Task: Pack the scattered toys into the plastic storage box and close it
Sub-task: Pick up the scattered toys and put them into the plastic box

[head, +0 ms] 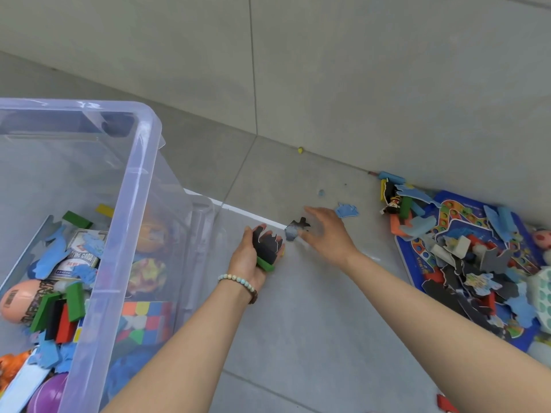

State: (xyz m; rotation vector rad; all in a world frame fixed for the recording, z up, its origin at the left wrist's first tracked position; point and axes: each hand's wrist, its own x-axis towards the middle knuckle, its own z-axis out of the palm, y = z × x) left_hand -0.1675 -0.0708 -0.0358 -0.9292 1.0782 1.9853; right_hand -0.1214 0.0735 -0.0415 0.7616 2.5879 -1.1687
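The clear plastic storage box (131,186) stands open at the left, holding balls, blocks, blue foam pieces and a colour cube. My left hand (249,257) is just right of the box, holding black puzzle pieces (266,244) and a green block (265,264). My right hand (325,231) hovers over the floor with fingers spread, blurred, touching a dark puzzle piece (296,228). A blue foam piece (346,210) lies just beyond it. A heap of scattered toys (465,263) lies on a blue game board (417,257) at the right.
A clear sheet, perhaps the lid (298,293), lies flat on the grey tile floor under my arms. The wall (328,70) runs close behind. A small yellow bit (300,150) sits at the wall's foot. A red block (445,402) lies at the bottom right.
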